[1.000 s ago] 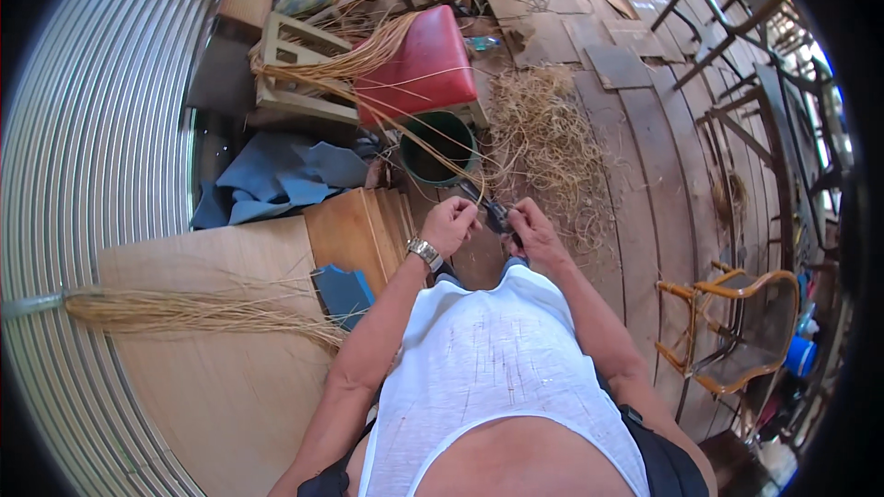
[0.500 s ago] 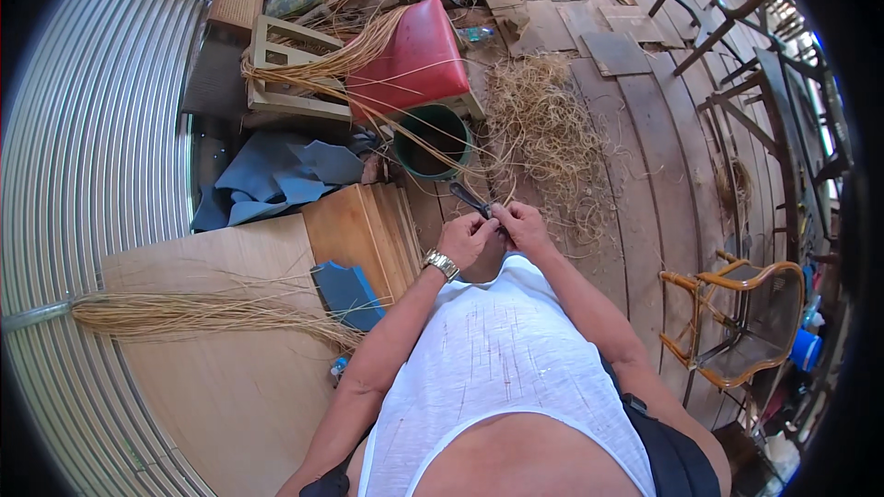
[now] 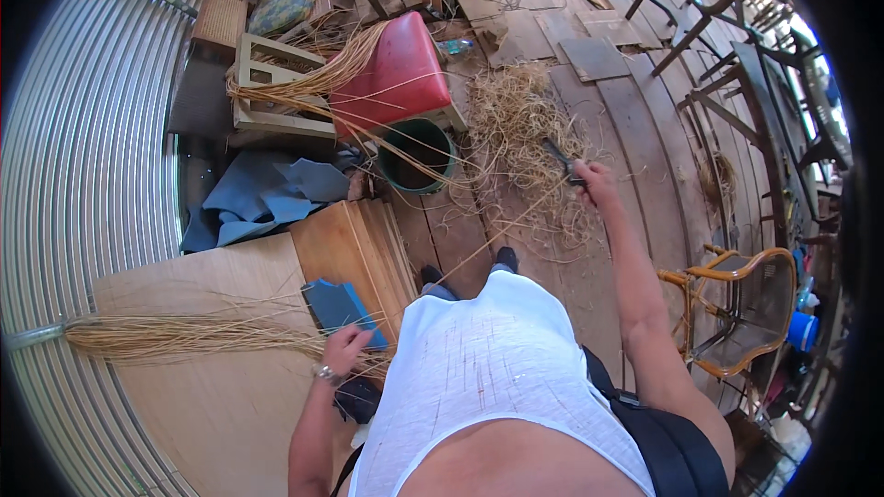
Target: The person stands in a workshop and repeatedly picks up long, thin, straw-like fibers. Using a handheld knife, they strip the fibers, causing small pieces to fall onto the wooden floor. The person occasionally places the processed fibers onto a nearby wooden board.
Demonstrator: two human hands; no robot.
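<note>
My right hand [image 3: 599, 186] reaches out over the floor, closed on a dark long-handled hand tool [image 3: 558, 153] whose exact kind I cannot make out. A thin rattan strand [image 3: 497, 236] stretches slantwise from that hand down to my left hand [image 3: 344, 350]. The left fingers are pinched together near the blue piece [image 3: 339, 306] beside the plywood; the strand's end there is hard to see. Beneath the tool lies a heap of curly rattan shavings [image 3: 520, 110]. A long rattan bundle [image 3: 193, 335] rests on the plywood sheet [image 3: 221, 414], close to my left hand.
Ahead stands a dark green bucket [image 3: 440, 175] below a red-seated chair [image 3: 396, 64] draped with more rattan strands [image 3: 313, 72]. Stacked wooden boards [image 3: 345, 248] and blue-grey sheets [image 3: 262, 193] are at the left. A rattan-framed chair [image 3: 737, 313] stands on the right.
My hands were together in front of me and are now far apart. The right one moved forward and right with the tool; the left went back and left, and a strand now spans between them.
</note>
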